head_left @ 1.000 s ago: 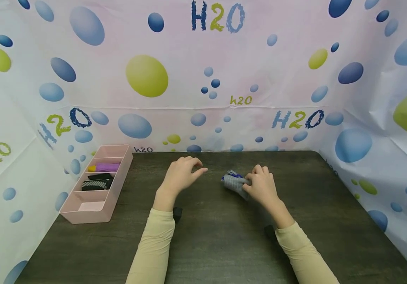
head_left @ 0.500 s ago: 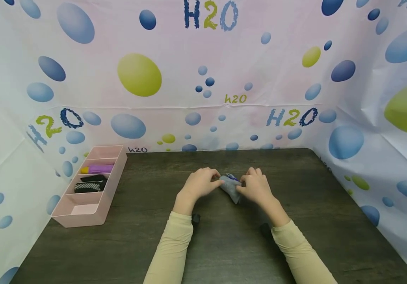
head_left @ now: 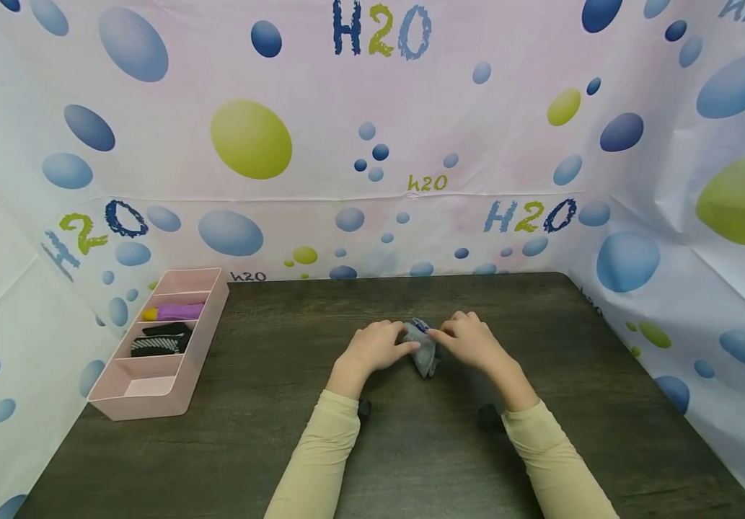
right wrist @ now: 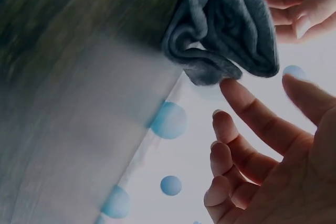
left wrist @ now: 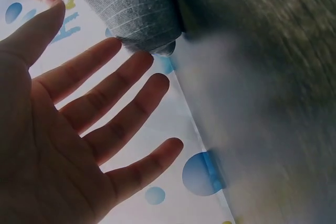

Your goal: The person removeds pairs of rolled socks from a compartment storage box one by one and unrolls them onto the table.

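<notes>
A rolled grey sock bundle (head_left: 422, 355), with a bit of blue at its top, stands on the dark table between my two hands. My left hand (head_left: 375, 347) is at its left side. In the left wrist view the fingers of my left hand (left wrist: 79, 124) are spread and nearly straight, fingertips at the ribbed grey sock (left wrist: 139, 11). From the right, my right hand (head_left: 474, 340) reaches to it. The right wrist view shows its index fingertip (right wrist: 228, 85) touching the folded end of the sock (right wrist: 236, 30), thumb apart, other fingers loosely bent.
At the left of the table stands a pink divided box (head_left: 200, 360). A purple and yellow rolled bundle (head_left: 179, 312) lies in one compartment, black bundles (head_left: 159, 343), one striped, in another. Patterned sheeting (head_left: 320, 144) rises behind the table and at both sides.
My left hand has come in from the left to the sock bundle. The right hand has loosened its pinch on it. The bundle has turned, its narrow end now toward me.
</notes>
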Available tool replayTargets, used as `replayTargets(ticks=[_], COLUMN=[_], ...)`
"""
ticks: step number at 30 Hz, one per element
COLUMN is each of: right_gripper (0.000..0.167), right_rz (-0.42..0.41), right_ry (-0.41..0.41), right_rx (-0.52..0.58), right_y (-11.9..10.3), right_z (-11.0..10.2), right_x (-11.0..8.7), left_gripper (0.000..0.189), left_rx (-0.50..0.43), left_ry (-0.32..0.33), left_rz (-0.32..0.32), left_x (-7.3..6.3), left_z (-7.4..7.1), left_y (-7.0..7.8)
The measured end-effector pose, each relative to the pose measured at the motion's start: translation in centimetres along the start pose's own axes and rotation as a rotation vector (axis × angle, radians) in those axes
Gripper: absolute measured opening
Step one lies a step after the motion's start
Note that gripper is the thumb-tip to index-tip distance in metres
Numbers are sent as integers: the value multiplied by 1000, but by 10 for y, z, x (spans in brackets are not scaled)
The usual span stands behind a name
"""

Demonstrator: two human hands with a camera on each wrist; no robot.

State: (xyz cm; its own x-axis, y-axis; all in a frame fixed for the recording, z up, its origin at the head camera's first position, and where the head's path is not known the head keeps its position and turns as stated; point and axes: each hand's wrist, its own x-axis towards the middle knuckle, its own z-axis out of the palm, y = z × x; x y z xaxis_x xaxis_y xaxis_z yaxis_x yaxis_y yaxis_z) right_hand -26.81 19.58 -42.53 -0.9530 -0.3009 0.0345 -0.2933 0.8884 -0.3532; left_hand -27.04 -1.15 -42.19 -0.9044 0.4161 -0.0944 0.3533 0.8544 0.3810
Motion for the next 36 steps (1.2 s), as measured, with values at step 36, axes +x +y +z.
replayTargets(ticks=[36], right_gripper=[24], right_rz=[-232], right_ry=[-169], right_rx=[-111], right_y=[8], right_z=[3], right_x=[-29], left_gripper=[59], left_rx=[-6], left_ry=[9], left_rz=[40], left_x=[7], left_z=[13], left_y=[2])
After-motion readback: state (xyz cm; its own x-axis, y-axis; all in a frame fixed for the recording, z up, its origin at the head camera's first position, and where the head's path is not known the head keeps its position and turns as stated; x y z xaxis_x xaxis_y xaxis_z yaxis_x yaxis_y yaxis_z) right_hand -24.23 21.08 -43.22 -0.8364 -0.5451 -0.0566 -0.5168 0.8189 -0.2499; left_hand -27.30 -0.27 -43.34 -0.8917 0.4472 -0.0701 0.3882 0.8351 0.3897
